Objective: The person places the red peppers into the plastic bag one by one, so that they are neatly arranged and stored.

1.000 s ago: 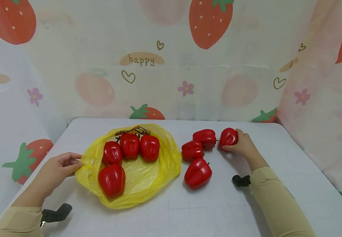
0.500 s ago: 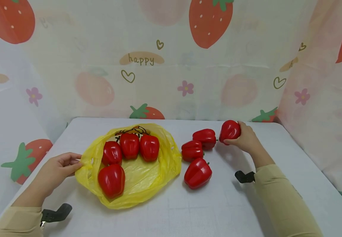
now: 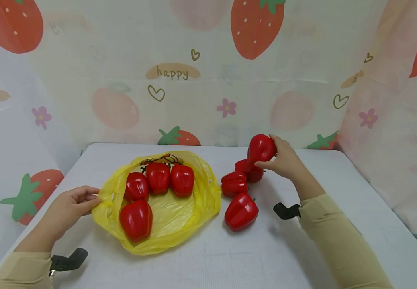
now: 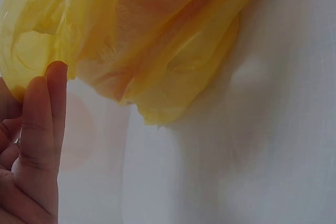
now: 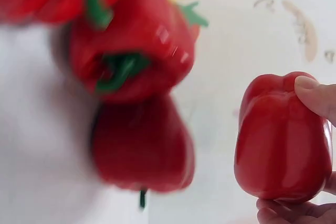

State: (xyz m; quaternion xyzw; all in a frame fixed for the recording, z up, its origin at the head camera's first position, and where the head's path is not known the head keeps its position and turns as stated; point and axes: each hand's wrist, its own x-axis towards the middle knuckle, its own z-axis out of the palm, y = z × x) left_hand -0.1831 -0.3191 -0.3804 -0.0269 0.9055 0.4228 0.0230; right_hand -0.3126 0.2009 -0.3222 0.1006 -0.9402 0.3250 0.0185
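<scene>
My right hand grips a red bell pepper between thumb and fingers, raised above the table; the right wrist view shows that pepper up close. Below and left of it lie three more bell peppers, among them a front one and a middle one; the held pepper partly covers the rear one. My left hand pinches the left edge of a yellow plastic bag, spread wide at its mouth. Inside sit several red peppers, including a near one. In the left wrist view, fingers hold the thin film.
A white table carries everything. Behind it hangs a cloth backdrop printed with strawberries, hearts and flowers, which continues along both sides. A black wrist mount juts from the right sleeve, another from the left.
My right hand has lifted the bell pepper off the table and carried it left, over the rear loose pepper. The left hand and the bag have stayed where they were.
</scene>
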